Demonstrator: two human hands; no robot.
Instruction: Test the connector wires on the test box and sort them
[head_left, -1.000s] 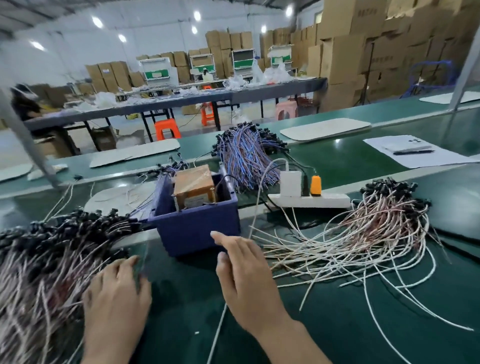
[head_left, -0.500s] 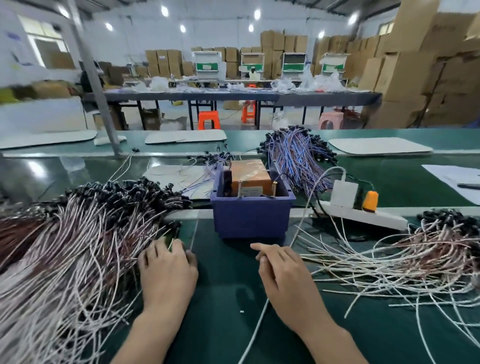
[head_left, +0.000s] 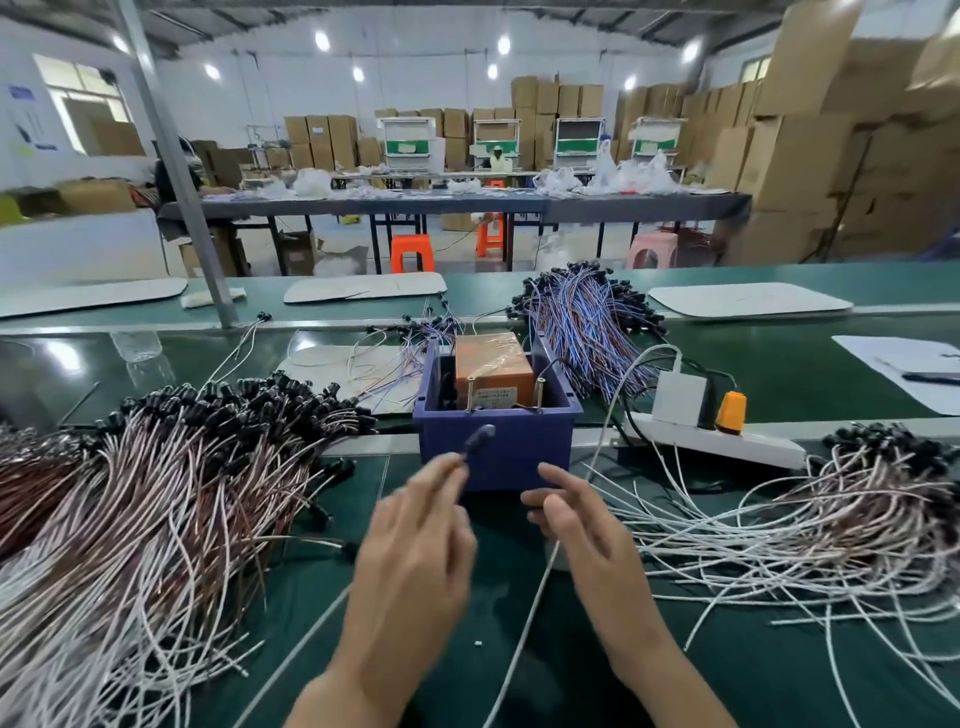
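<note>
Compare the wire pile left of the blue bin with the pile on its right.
The left pile is far bigger and denser; the right pile is thinner and sparser. The left pile's wires lie mostly parallel; the right pile's loop and stray loosely. Both are pale wires with black connectors bunched at the far end.

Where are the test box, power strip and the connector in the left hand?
test box (head_left: 493, 361), head view, orange top.
power strip (head_left: 758, 451), head view, white body.
connector (head_left: 480, 435), head view, blurred black head, pinched by left hand (head_left: 415, 551).
</note>
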